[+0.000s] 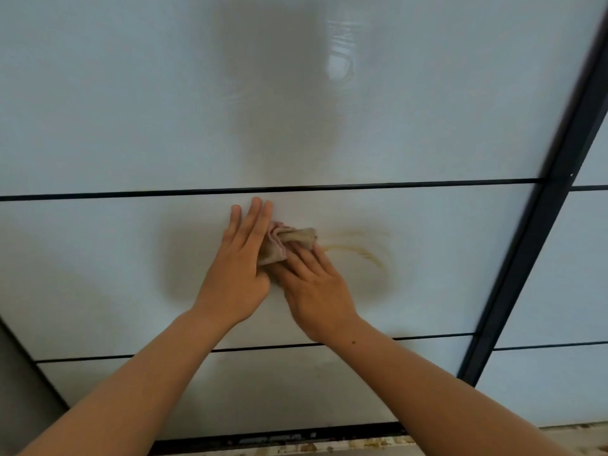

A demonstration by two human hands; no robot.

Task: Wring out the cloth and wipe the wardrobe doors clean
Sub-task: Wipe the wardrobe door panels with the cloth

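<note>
A crumpled beige cloth (286, 243) with a pink edge is pressed against the pale glossy wardrobe door (131, 258), in its middle panel. My left hand (238, 268) lies flat on the door with straight fingers, its edge against the left side of the cloth. Over the lower right part of the cloth my right hand (316, 287) presses with fingers spread. A yellowish-brown smear (358, 251) arcs across the panel just right of the cloth.
Thin black horizontal strips (131, 193) divide the door into panels. A dark vertical frame (539, 245) separates it from the neighbouring door (559, 291) on the right. The bottom track (279, 439) and a speckled floor edge lie below. A grey wall strip shows lower left.
</note>
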